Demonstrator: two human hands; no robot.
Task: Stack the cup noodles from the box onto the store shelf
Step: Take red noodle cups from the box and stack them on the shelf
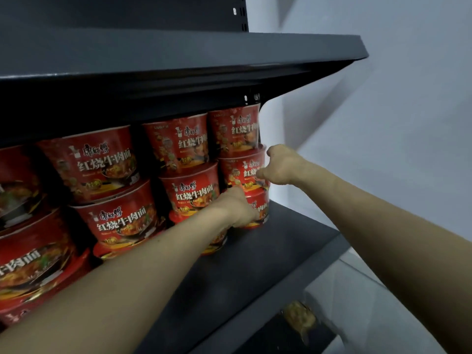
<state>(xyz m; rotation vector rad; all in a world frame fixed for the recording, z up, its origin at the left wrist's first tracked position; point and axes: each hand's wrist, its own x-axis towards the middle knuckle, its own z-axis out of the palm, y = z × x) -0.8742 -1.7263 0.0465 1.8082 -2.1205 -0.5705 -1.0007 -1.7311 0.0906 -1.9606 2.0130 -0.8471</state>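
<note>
Several red cup noodles (107, 162) stand stacked three high on the dark shelf (255, 264). The rightmost stack sits at the shelf's far right end. My left hand (236, 208) is at the stack's left side, against its bottom cup (260, 213), fingers hidden behind the cups. My right hand (279, 166) grips the right side of the middle cup (242, 172), thumb on its front. The top cup (236, 129) stands just under the upper shelf.
The upper shelf (178, 54) hangs low over the stacks, leaving almost no gap. A grey wall (383, 123) lies right of the shelf end. Bare shelf surface runs in front of the cups. Below right, a lower shelf holds a yellowish packet (300, 319).
</note>
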